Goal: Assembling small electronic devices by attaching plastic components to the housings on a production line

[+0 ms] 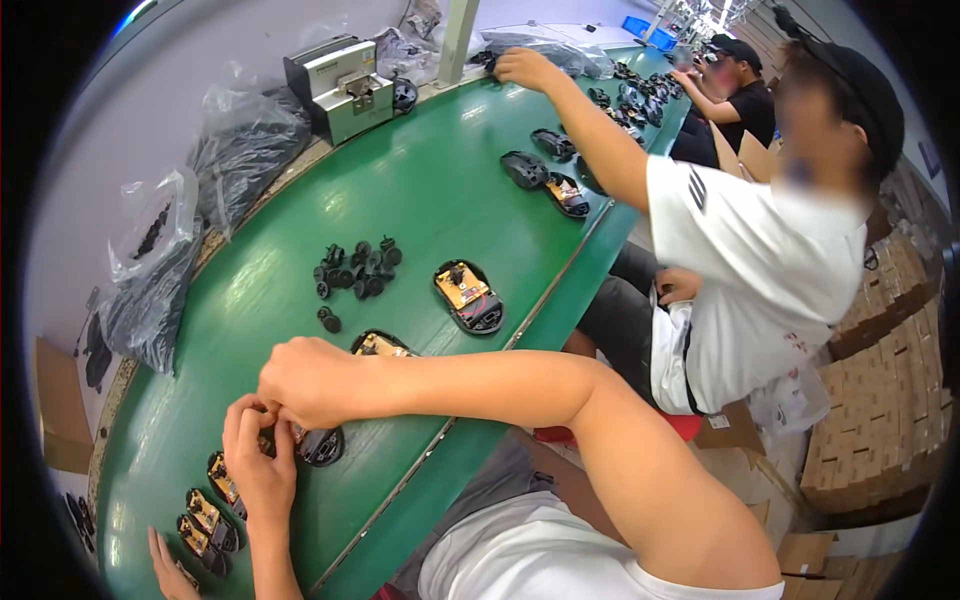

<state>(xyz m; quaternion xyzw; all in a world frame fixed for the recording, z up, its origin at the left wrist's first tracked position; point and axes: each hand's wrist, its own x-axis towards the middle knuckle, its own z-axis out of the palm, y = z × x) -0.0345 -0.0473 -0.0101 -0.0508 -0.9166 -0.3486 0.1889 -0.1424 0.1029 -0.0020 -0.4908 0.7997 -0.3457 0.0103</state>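
My left hand (260, 455) is closed at the edge of an open computer mouse base (322, 447), which is partly hidden under my hands. My right hand (318, 383) reaches across above it, fingers curled down against my left fingertips; what they pinch is hidden. Another mouse base (380, 344) shows a tan circuit board just beyond my right wrist, partly covered by it. Farther off lies a mouse base (468, 297) with its board and wires exposed. A pile of small black scroll wheels (358, 268) sits on the green work surface (420, 190).
Several mouse bases (208, 520) lie left of my left arm, beside another person's hand (172, 568). A co-worker in white (760, 260) reaches over black mouse shells (524, 169) at right. Plastic bags (240, 145) and a metal box-shaped device (345, 90) line the far edge.
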